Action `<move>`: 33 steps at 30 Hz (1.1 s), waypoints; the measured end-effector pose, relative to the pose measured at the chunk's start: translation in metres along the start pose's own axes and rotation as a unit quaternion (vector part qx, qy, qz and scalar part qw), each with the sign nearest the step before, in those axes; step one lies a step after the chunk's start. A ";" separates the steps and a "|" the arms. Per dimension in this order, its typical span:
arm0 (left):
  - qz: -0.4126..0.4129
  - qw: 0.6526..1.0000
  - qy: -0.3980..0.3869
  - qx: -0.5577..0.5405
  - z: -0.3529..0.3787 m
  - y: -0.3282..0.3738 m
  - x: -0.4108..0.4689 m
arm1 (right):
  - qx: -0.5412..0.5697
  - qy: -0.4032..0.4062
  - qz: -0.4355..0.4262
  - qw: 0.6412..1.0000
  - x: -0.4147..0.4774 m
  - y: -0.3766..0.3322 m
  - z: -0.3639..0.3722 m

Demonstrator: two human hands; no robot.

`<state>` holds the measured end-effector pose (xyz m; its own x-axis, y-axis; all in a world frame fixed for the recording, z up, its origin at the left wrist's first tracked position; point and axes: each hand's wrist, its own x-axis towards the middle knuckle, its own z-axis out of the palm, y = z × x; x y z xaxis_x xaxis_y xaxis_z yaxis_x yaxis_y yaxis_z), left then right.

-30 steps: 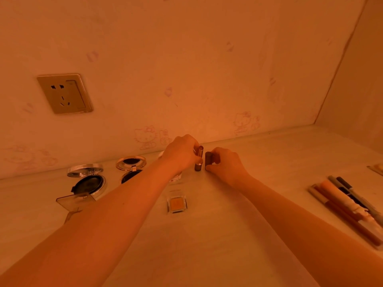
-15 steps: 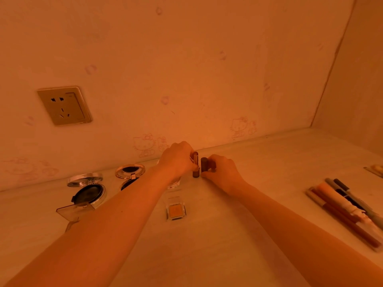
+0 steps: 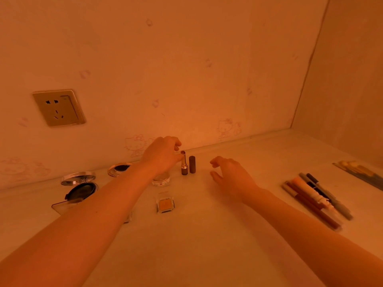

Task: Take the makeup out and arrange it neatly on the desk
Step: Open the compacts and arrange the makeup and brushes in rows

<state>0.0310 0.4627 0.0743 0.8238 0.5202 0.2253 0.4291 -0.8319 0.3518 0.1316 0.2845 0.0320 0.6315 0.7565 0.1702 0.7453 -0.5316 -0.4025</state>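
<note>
Left hand [image 3: 161,156] pinches upright lipstick [image 3: 184,165]; right hand [image 3: 230,177] loose, empty, near cap [image 3: 192,164]. Release gently, straight up: tube looks tippy, cap just beside.

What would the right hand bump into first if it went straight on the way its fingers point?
Probably the lipstick cap, standing upright on the desk just ahead of the right hand. The open lipstick stands just beyond it. Depth is hard to judge from this view.

Our left arm [image 3: 99,208] hides most of a jar [image 3: 161,179] and a clear case [image 3: 129,217]; the right edge crops a pack [image 3: 360,172].
</note>
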 end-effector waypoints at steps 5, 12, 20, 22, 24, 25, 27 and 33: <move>0.054 0.997 0.040 -0.025 -0.002 0.030 -0.019 | -0.050 0.021 -0.010 0.998 -0.044 0.030 -0.038; 0.139 0.986 0.016 -0.090 0.030 0.099 -0.039 | -0.082 0.027 0.037 0.996 -0.098 0.082 -0.080; 0.187 0.969 -0.074 -0.146 0.099 0.174 -0.032 | -0.134 0.055 0.079 0.986 -0.134 0.151 -0.102; 0.177 0.964 -0.097 -0.170 0.113 0.191 -0.027 | -0.156 0.052 0.078 0.983 -0.138 0.164 -0.105; 0.169 0.961 -0.115 -0.188 0.126 0.205 -0.021 | -0.183 0.039 0.066 0.980 -0.138 0.171 -0.108; 0.165 0.960 -0.121 -0.190 0.130 0.213 -0.018 | -0.188 0.033 0.062 0.980 -0.138 0.175 -0.107; 0.155 0.961 -0.124 -0.191 0.138 0.226 -0.011 | -0.186 0.019 0.071 0.980 -0.136 0.176 -0.103; 0.142 0.968 -0.182 -0.099 0.156 0.251 0.004 | -0.156 0.022 0.071 0.985 -0.125 0.183 -0.096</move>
<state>0.1996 0.2261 0.0222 0.9894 0.1446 0.0164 0.1173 -0.8590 0.4983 0.2103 0.0562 0.0235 0.7381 0.6520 0.1733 0.6734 -0.7279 -0.1294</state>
